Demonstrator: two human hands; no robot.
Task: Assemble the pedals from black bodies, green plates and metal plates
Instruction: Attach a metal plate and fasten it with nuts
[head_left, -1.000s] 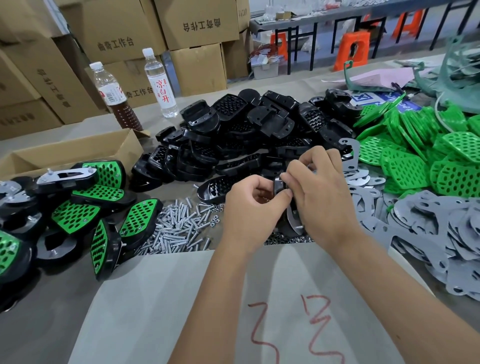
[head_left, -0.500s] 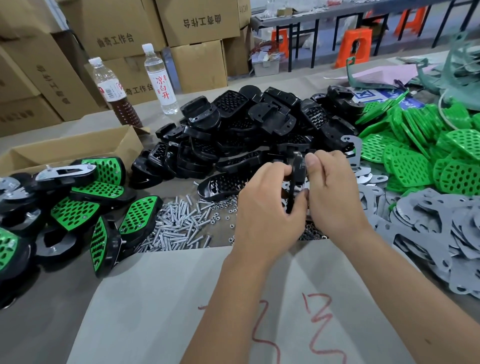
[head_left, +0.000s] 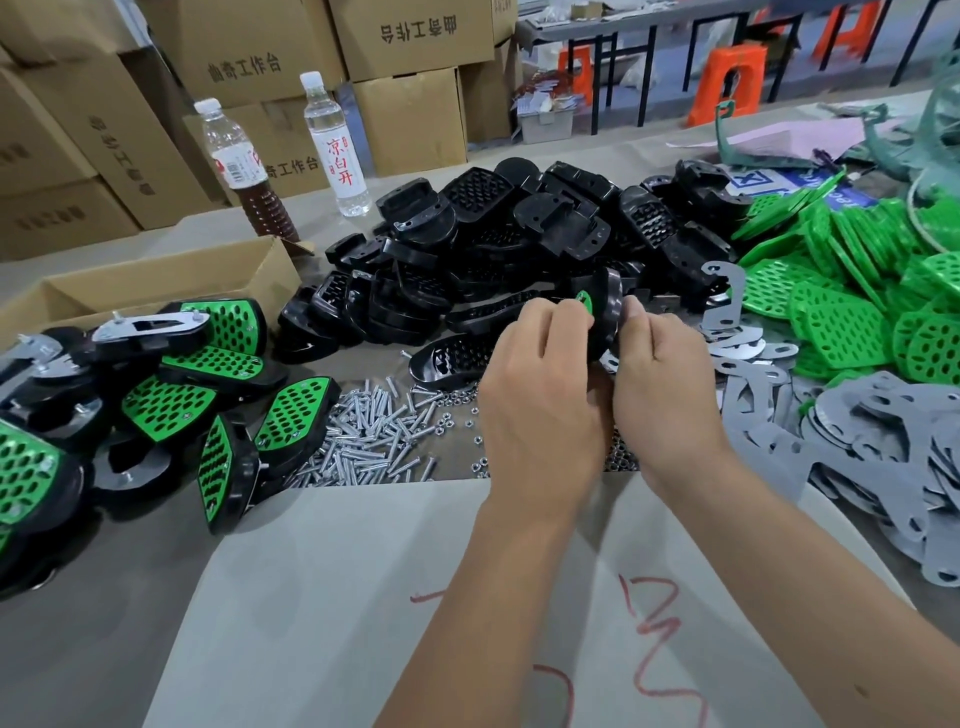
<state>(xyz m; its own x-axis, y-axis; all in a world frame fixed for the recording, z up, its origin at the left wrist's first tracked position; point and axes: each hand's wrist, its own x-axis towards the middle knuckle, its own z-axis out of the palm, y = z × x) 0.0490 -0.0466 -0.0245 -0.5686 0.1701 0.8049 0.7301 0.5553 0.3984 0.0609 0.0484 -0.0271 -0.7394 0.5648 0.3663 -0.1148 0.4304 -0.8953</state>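
Note:
I hold one pedal (head_left: 602, 306) on edge between both hands above the table; its black body shows with a sliver of green plate. My left hand (head_left: 540, 400) grips its left side and my right hand (head_left: 660, 384) grips its right side. Behind it lies a heap of black bodies (head_left: 519, 239). Loose green plates (head_left: 852, 291) are piled at the right, and grey metal plates (head_left: 852, 447) spread below them. Finished green-and-black pedals (head_left: 197, 395) lie at the left. Screws (head_left: 374, 431) and nuts are scattered in the middle.
An open cardboard box (head_left: 156, 286) sits at the left, with two bottles (head_left: 332, 140) behind it. Stacked cartons (head_left: 249, 67) line the back. A cardboard sheet (head_left: 363, 597) with red marks covers the near table. Orange stools stand at the far right.
The pedal has turned in my hands and risen slightly; its green plate now shows beside my left fingers. Both hands shifted a little higher and closer together.

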